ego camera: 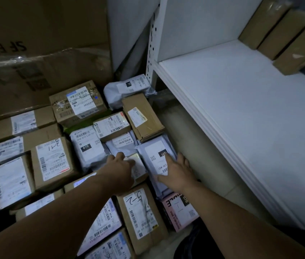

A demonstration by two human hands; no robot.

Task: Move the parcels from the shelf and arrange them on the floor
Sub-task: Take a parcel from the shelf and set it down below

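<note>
Hands on floor parcels, head view. The left hand point(120, 170) lies on the near-left edge of a small box point(138, 165). Its fingers are blurred, so it cannot be told whether they curl round the box or only press on it. The right hand point(178, 174) rests flat on a white mailer point(156, 152), fingers straight and spread, thumb out toward the left hand, gripping nothing. Box and mailer touch, side by side between the two hands. Just left of the left hand lies a mailer marked "010" point(88, 146). Beyond both hands lies a brown box point(144, 116). Under the wrists, nearer the person, lie a handwritten box point(140, 212) and a pink parcel point(179, 212). Right of the right hand runs a strip of floor point(194, 131), then the shelf point(241, 109). Three brown parcels point(278, 38) stand at its far back, well apart from both hands. Far beyond the left hand stands a carton point(35, 43).
</note>
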